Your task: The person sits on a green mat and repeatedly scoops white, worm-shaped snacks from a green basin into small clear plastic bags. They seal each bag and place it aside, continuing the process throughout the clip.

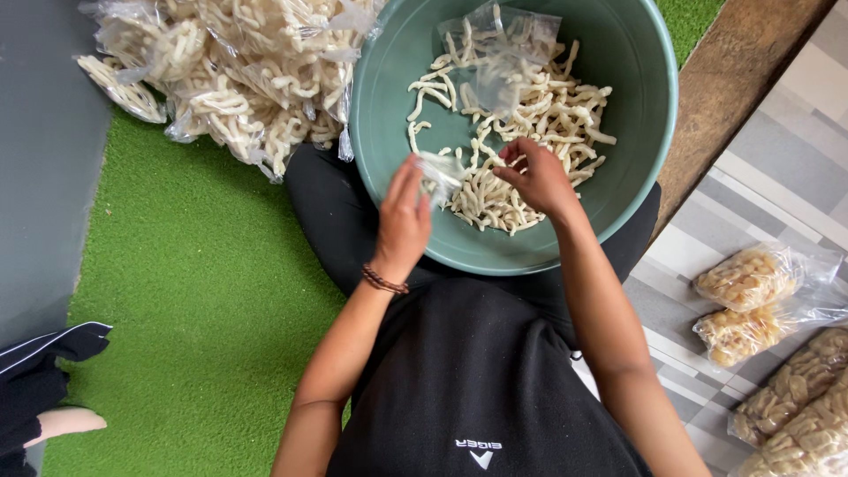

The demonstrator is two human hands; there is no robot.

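A large green basin [389, 115] rests on my lap, holding many pale stick-shaped crackers [539, 115] and a loose clear plastic bag [503, 44]. My left hand [402, 221] holds a small clear plastic bag [439, 172] at the basin's near-left rim. My right hand [534, 177] is down among the crackers, fingers curled around a few of them. A beaded bracelet circles my left wrist.
A heap of filled clear bags of crackers [238, 71] lies on the green turf mat [203, 291] at upper left. Several bags of brownish snacks [751, 283] sit on the striped mat to the right. Another person's dark sleeve and foot [40, 389] are at lower left.
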